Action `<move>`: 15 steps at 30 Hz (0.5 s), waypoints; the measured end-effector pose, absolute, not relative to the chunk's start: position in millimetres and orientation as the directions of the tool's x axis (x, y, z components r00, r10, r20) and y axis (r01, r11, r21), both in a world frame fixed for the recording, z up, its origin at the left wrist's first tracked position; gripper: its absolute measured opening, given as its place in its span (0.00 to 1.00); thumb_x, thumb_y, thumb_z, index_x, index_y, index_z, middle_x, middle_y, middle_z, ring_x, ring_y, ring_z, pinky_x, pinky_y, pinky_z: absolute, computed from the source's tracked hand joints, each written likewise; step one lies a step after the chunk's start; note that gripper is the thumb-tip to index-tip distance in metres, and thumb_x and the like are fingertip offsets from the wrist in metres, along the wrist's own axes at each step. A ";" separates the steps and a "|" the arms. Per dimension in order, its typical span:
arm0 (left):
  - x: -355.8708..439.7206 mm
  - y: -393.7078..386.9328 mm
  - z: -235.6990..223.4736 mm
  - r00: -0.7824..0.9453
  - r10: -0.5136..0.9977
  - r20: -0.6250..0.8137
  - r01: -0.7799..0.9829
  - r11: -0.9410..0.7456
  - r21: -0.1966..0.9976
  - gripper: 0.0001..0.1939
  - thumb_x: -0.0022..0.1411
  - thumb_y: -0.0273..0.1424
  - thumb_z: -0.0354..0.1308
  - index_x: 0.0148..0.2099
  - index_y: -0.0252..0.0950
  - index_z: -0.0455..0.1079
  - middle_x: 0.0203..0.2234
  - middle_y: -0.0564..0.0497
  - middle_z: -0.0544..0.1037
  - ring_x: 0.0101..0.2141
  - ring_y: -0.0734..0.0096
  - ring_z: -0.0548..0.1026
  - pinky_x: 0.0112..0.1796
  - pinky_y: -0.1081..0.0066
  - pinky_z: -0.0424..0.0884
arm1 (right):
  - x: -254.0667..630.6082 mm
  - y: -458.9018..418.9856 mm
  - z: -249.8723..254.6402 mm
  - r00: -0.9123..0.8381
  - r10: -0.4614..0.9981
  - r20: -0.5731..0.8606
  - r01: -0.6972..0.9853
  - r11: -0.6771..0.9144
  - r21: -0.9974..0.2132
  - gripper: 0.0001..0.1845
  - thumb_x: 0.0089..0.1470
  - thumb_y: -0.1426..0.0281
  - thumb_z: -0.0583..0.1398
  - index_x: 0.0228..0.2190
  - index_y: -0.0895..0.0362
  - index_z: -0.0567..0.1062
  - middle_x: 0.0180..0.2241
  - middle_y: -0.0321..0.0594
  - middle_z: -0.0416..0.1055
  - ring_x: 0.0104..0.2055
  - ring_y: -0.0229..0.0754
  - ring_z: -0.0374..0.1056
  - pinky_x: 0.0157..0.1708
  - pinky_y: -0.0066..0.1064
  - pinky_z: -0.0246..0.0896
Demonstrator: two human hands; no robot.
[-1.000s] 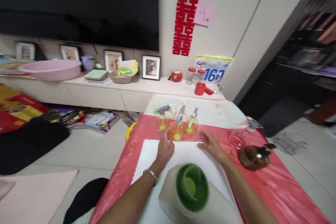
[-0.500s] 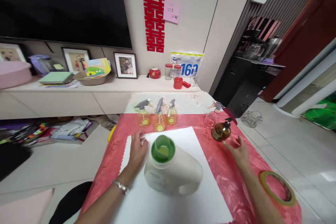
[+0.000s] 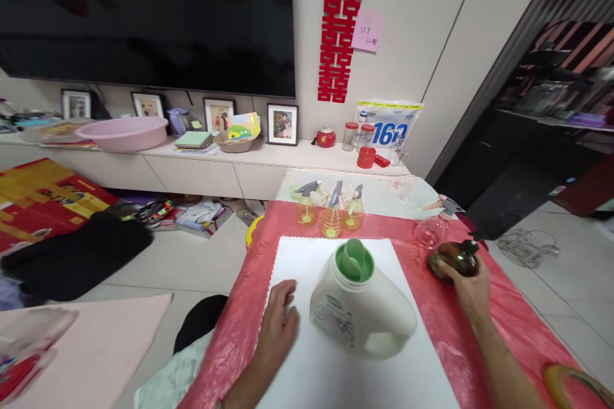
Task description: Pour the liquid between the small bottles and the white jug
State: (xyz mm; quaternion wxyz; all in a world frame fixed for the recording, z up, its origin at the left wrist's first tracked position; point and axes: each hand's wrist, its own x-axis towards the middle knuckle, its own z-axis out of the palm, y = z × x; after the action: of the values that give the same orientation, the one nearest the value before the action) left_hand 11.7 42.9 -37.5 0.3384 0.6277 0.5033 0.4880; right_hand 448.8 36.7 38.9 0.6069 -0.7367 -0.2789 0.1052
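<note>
Head view: the right hand [image 3: 472, 287] is closed around the amber bottle [image 3: 455, 260], with the thumb on the near side of the body. The bottle lies within the grip, tilted, its dark pump head [image 3: 470, 246] pointing right. Just beyond it stands the clear spray bottle [image 3: 432, 230]. Nearer the person, at the right corner of the red tablecloth [image 3: 417, 383], lies the tape roll [image 3: 575, 383].

The left hand [image 3: 279, 323] is open and empty, fingers slightly curled, over the left edge of the white sheet [image 3: 307, 383]. The white jug [image 3: 364, 316] stands upright on this sheet, between the two hands, apart from both; a green cup-shaped insert [image 3: 354, 260] sits in its mouth. Past the sheet's far edge, three yellow spray bottles [image 3: 331, 220] stand in a row. Farther out, the white ledge [image 3: 307, 154] carries the red-lidded jars [image 3: 350, 136].
</note>
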 end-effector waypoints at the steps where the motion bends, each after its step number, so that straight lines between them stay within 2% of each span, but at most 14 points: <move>1: 11.8 44.5 -36.3 0.021 0.963 0.270 0.294 -0.264 0.919 0.23 0.56 0.27 0.54 0.55 0.40 0.70 0.51 0.44 0.74 0.50 0.59 0.77 0.53 0.53 0.76 | 444.0 30.4 42.6 0.803 0.567 0.181 0.264 -0.067 -0.962 0.30 0.52 0.58 0.71 0.50 0.60 0.71 0.46 0.44 0.70 0.47 0.47 0.68 0.54 0.48 0.65; 4: 11.9 48.6 -35.0 0.029 0.970 0.241 0.261 -0.240 0.935 0.22 0.56 0.29 0.55 0.54 0.39 0.71 0.50 0.44 0.75 0.49 0.58 0.77 0.52 0.53 0.77 | 424.4 0.2 55.7 0.736 0.655 0.172 0.193 0.041 -0.980 0.42 0.36 0.55 0.75 0.51 0.57 0.70 0.47 0.45 0.71 0.47 0.51 0.70 0.53 0.48 0.66; 6: 11.8 50.0 -34.4 0.022 0.978 0.207 0.231 -0.207 0.951 0.22 0.56 0.30 0.56 0.54 0.38 0.71 0.49 0.43 0.75 0.48 0.58 0.78 0.52 0.54 0.77 | 404.5 -28.6 66.8 0.688 0.712 0.141 0.130 0.070 -0.989 0.45 0.31 0.55 0.76 0.51 0.54 0.70 0.48 0.46 0.72 0.48 0.55 0.70 0.51 0.48 0.68; 8: 11.3 48.9 -30.6 0.015 0.985 0.172 0.193 -0.172 0.966 0.21 0.55 0.32 0.57 0.53 0.38 0.71 0.48 0.43 0.76 0.48 0.59 0.78 0.51 0.55 0.77 | 379.5 -62.9 79.5 0.639 0.763 0.095 0.063 0.072 -0.995 0.46 0.32 0.57 0.76 0.52 0.53 0.70 0.49 0.48 0.71 0.49 0.59 0.71 0.48 0.48 0.70; 11: 7.3 39.3 -12.7 0.015 0.991 0.131 0.143 -0.132 0.981 0.18 0.57 0.34 0.58 0.50 0.37 0.73 0.46 0.43 0.78 0.45 0.60 0.80 0.48 0.57 0.78 | 341.6 -117.0 96.4 0.570 0.821 0.005 -0.050 0.041 -0.998 0.54 0.33 0.58 0.77 0.61 0.50 0.65 0.56 0.52 0.68 0.54 0.64 0.68 0.48 0.50 0.71; 12: 5.3 33.8 -2.5 0.034 0.992 0.123 0.133 -0.127 0.983 0.16 0.58 0.35 0.58 0.49 0.38 0.74 0.44 0.44 0.79 0.43 0.60 0.80 0.47 0.59 0.78 | 331.0 -132.5 100.1 0.519 0.852 -0.071 -0.127 -0.005 -0.992 0.57 0.33 0.58 0.77 0.63 0.48 0.64 0.57 0.51 0.67 0.56 0.66 0.67 0.48 0.50 0.72; 13: 3.2 27.1 9.8 0.073 0.990 0.117 0.122 -0.126 0.985 0.15 0.59 0.35 0.58 0.48 0.38 0.74 0.43 0.44 0.79 0.42 0.61 0.81 0.46 0.60 0.78 | 321.5 -145.3 102.6 0.434 0.891 -0.135 -0.177 -0.062 -0.982 0.56 0.36 0.56 0.77 0.64 0.46 0.63 0.56 0.51 0.68 0.57 0.67 0.66 0.48 0.51 0.72; 15: -0.5 11.4 40.1 0.181 0.978 0.108 0.084 -0.124 0.989 0.12 0.63 0.35 0.56 0.46 0.38 0.76 0.41 0.45 0.80 0.42 0.62 0.81 0.46 0.62 0.77 | 303.8 -160.3 104.5 0.148 0.966 -0.212 -0.205 -0.180 -0.962 0.51 0.41 0.53 0.75 0.64 0.42 0.64 0.57 0.48 0.67 0.61 0.65 0.62 0.51 0.51 0.70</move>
State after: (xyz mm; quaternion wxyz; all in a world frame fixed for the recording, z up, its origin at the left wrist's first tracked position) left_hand -0.5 11.4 40.1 0.4879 0.5936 0.4470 0.4580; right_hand 303.8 -160.3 104.5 0.5337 -0.5378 -0.3536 0.5485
